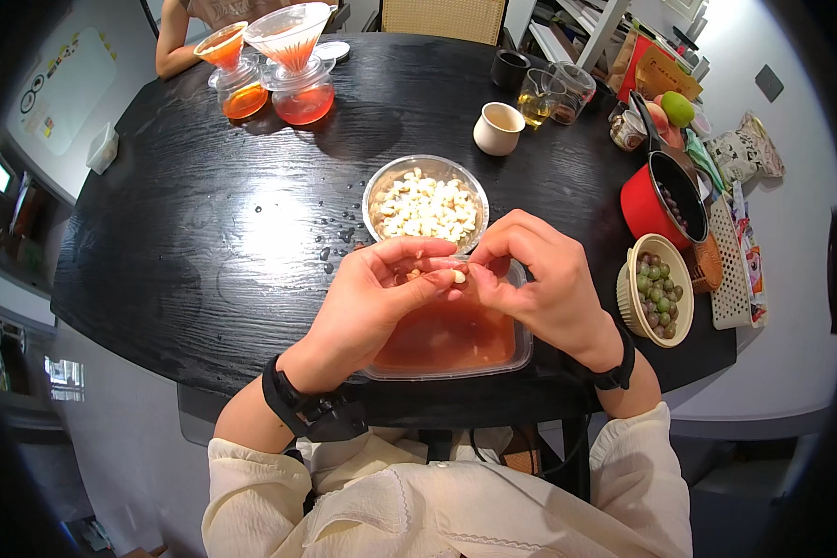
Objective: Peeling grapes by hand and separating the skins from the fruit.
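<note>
My left hand [383, 293] is cupped palm-up, with a few reddish-skinned peanuts [416, 273] in its fingers. By its thumb tip shows a pale peeled peanut [459, 277]. My right hand [544, 286] meets the left fingertips, thumb and forefinger pinched close together; whether anything is between them is hidden. Both hands are above a clear plastic tub [453, 375] of reddish-brown liquid [453, 331]. Just beyond them stands a round clear bowl [371, 202] filled with pale peeled peanuts [429, 206].
At right are a cream basket of grapes [659, 296] and a red saucepan [652, 202]. Farther back stand a beige cup [499, 129], a glass pitcher [537, 97] and two drippers [289, 38] on glass servers. Water drops dot the black table [181, 230]. Another person's arm [174, 45] rests at its far edge.
</note>
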`<state>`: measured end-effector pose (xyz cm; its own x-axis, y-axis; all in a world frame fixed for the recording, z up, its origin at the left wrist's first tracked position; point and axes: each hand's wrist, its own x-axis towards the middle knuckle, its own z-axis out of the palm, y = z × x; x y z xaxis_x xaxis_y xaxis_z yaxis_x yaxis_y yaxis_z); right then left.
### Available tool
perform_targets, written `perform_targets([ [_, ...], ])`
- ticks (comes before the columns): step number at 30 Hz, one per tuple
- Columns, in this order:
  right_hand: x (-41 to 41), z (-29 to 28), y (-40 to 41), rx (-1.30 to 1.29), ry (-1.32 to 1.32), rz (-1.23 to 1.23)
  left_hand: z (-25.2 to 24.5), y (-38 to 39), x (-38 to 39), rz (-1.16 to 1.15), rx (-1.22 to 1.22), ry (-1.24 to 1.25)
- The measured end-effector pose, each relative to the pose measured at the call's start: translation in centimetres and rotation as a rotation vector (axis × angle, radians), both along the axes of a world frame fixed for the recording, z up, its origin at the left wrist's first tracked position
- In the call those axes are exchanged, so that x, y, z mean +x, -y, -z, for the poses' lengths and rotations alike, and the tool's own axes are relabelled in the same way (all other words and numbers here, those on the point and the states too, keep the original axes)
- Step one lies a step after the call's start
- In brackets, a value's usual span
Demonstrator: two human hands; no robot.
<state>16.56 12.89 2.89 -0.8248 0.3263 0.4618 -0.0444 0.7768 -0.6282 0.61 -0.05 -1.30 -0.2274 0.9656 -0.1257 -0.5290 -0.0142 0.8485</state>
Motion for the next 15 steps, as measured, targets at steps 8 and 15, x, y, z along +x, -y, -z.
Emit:
perform_targets([
  [8,-0.1,-0.2,0.19,0.014,-0.002,-0.009,-0.2,0.16,-0.02,0.016,0.052,-0.062],
  [15,0.18,-0.3,-0.32,0.009,0.01,0.052,-0.22,0.0,0.3,-0.066,0.059,-0.102],
])
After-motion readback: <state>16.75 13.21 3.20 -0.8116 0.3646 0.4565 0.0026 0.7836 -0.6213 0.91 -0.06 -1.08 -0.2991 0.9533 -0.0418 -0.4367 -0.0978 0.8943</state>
